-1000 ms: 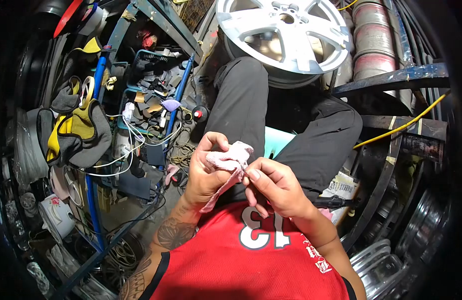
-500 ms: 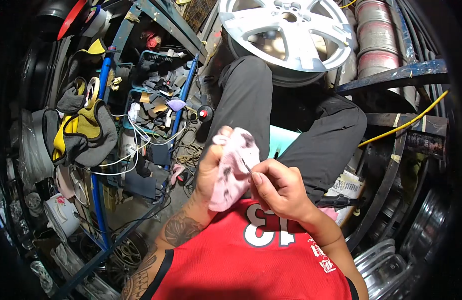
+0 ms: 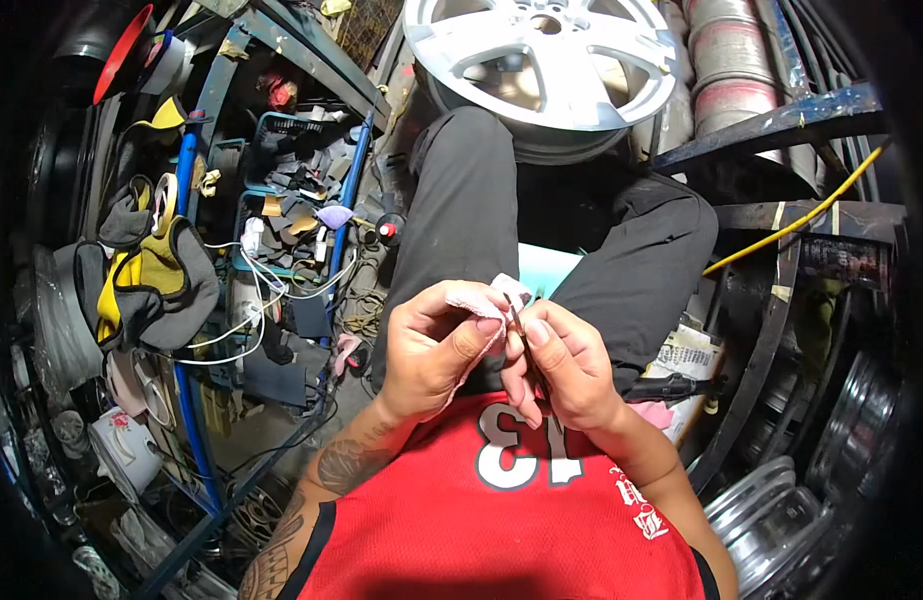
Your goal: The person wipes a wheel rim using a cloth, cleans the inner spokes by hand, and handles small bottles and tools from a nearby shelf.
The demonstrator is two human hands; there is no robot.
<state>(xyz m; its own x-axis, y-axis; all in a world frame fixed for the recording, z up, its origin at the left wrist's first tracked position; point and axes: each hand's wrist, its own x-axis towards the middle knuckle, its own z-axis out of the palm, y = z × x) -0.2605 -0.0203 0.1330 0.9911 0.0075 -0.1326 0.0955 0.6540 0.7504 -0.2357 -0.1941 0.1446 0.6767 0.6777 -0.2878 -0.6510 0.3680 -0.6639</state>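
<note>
With the left hand (image 3: 436, 345) gripping the pink rag (image 3: 486, 300) and the right hand (image 3: 566, 365) pinching the thin tool (image 3: 513, 315) above the red shirt (image 3: 501, 520), wipe along the tool's length, keeping the rag folded tight.

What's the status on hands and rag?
Left hand shut on rag. Right hand pinching a thin tool against the rag. Both over the lap, nothing in the way; wheel beyond the knees, untouched.

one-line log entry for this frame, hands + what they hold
left hand: grips pink cloth | right hand: pinches thin tool against cloth | setting: seated, alloy wheel ahead
</note>
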